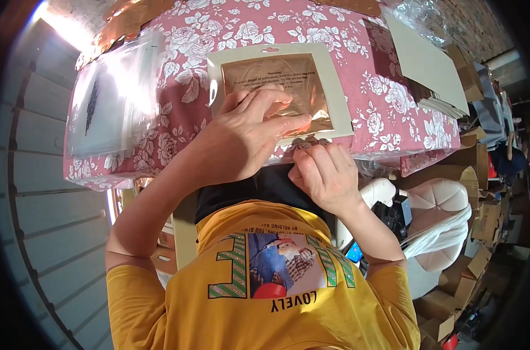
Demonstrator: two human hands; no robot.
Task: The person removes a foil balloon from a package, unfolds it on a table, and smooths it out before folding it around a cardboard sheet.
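Note:
A flat cream-coloured card package (215, 64) lies on the table, with a hang hole at its far edge. Its copper-brown shiny panel (309, 96) carries a printed suffocation warning. My left hand (241, 137) rests palm down on the panel, fingers apart and partly bent, covering some of the text. At the package's near edge, by the table's front, my right hand (326, 175) has its fingers curled together. Whatever its fingertips pinch is hidden beneath the hand.
A stack of clear plastic bags (116, 99) lies at the table's left. Several cream cards (425, 64) are piled at the right. The table wears a pink floral cloth (186, 41). A white padded chair (437, 204) and cardboard boxes (452, 291) stand to the right.

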